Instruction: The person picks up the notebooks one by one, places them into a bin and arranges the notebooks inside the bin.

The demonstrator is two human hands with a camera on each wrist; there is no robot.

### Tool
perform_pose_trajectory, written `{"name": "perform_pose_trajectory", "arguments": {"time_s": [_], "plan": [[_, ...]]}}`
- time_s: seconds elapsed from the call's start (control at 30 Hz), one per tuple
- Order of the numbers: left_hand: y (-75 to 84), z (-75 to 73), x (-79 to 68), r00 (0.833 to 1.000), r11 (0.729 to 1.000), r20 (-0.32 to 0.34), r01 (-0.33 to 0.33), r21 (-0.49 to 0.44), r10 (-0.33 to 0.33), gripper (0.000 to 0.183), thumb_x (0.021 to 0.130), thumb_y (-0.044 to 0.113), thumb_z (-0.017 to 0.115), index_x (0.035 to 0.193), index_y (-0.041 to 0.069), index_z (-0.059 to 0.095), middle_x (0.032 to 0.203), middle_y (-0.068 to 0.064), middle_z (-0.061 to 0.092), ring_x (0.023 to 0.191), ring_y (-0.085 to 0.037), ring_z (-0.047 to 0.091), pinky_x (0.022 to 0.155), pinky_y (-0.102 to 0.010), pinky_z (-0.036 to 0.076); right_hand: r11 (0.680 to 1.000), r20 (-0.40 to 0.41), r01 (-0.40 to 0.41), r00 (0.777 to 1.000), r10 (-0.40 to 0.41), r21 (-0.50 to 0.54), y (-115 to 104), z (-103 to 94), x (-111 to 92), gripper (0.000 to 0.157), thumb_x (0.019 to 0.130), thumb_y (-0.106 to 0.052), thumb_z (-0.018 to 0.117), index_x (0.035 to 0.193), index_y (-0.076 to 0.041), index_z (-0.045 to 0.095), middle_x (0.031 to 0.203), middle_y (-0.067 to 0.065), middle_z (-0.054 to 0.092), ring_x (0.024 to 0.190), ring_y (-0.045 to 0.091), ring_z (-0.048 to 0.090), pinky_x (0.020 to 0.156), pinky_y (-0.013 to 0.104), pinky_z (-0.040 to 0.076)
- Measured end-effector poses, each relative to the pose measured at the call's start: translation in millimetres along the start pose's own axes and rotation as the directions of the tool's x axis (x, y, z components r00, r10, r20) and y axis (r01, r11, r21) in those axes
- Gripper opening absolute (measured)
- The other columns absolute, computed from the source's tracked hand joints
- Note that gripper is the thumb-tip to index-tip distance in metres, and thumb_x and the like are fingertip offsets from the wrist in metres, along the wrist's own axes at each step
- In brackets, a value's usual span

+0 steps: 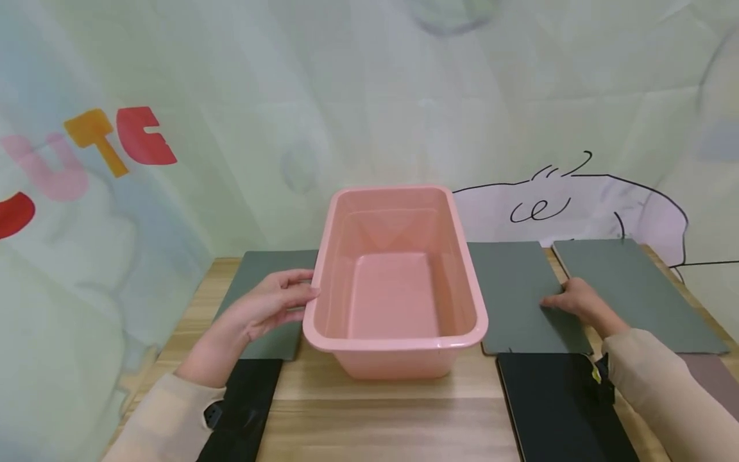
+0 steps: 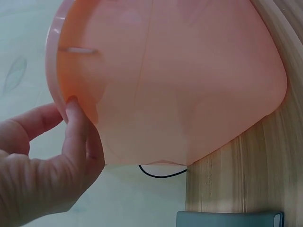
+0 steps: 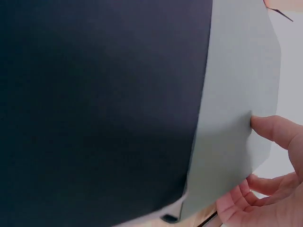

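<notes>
One printed backdrop rises behind a wood-grain tabletop. On the middle of it stands a pink plastic basin, bare inside, its mouth upward. Flat panels lie to either side: a left grey-green panel and a left black panel; then, right of the basin, a middle grey-green panel, a far-right grey-green panel, a right black panel nearer the person, and a mauve panel partly hidden by the sleeve.

The left grip grasps the basin's left rim, thumb and fingers on either side. The right grip pinches the right edge of the middle grey-green panel, thumb on top; how far the fingers reach beneath is hidden.

To handle both well, the left grip should press lightly and evenly, since a one-sided hold could tip or skid the basin. The right grip would do best with its fingers well under the edge and the thumb flat: a thin panel held at one side will probably sag at the other or knock the basin.
</notes>
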State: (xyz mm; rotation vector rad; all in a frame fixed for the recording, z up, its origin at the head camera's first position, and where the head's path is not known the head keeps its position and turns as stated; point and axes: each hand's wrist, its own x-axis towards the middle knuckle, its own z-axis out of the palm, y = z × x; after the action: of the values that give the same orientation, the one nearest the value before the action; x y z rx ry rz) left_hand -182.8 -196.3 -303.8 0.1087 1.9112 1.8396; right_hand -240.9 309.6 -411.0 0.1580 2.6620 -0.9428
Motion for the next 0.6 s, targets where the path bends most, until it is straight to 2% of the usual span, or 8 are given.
{"name": "perform_pose_trajectory", "arguments": {"time_s": [0.37, 0.6], "plan": [[-2.4, -1.9, -4.4, 1.0, 1.0, -0.004, 0.001, 0.002, -0.001, 0.065, 0.091, 0.008, 0.053, 0.141, -0.012, 0.017, 0.107, -0.01, 0.057, 0.089, -0.012, 0.062, 0.079, -0.029, 0.054, 0.993, 0.004, -0.063, 0.998, 0.063, 0.103, -6.0, 7.7, 3.0, 0.086, 0.082, -0.025, 0.063, 0.127, 0.032, 0.016, 0.127, 0.048, 0.024, 0.115, 0.056, 0.034, 0.095, 0.059, 0.038], [-2.0, -2.3, -1.5, 1.0, 1.0, 0.009, 0.001, -0.008, -0.001, 0.063, 0.092, 0.008, 0.053, 0.141, -0.012, 0.018, 0.106, -0.008, 0.058, 0.089, -0.012, 0.062, 0.079, -0.028, 0.054, 0.993, 0.027, -0.073, 0.997, 0.071, 0.089, -6.5, 3.4, 2.6, 0.087, 0.084, -0.027, 0.063, 0.128, 0.031, 0.015, 0.127, 0.048, 0.024, 0.116, 0.056, 0.033, 0.094, 0.06, 0.038]]}}
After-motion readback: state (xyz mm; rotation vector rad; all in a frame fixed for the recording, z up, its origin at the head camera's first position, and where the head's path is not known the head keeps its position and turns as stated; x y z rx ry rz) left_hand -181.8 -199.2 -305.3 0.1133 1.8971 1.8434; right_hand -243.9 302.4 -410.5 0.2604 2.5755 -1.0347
